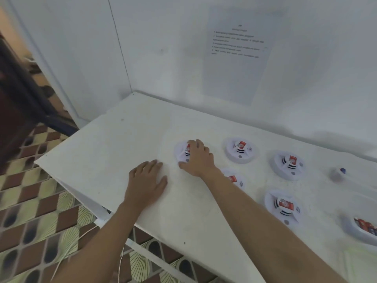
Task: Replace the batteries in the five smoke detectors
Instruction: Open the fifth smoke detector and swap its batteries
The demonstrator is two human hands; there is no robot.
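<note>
Detector (181,153), leftmost on table (114,152): light, rigid plastic disc, likely slides easily. Right hand (199,158) cups it across the rim, probably the best hold. Left hand (148,178) lies flat on table, holding nothing.

Right hand (199,158) covers most of one smoke detector (180,152). A second detector (236,179) is half hidden behind its forearm (255,201). Far right of the hands, a tray (359,231) is cut by the frame edge. A blurred blue-tipped object (337,173) can't be identified. Text on the wall sheet (238,54) is illegible.
</note>
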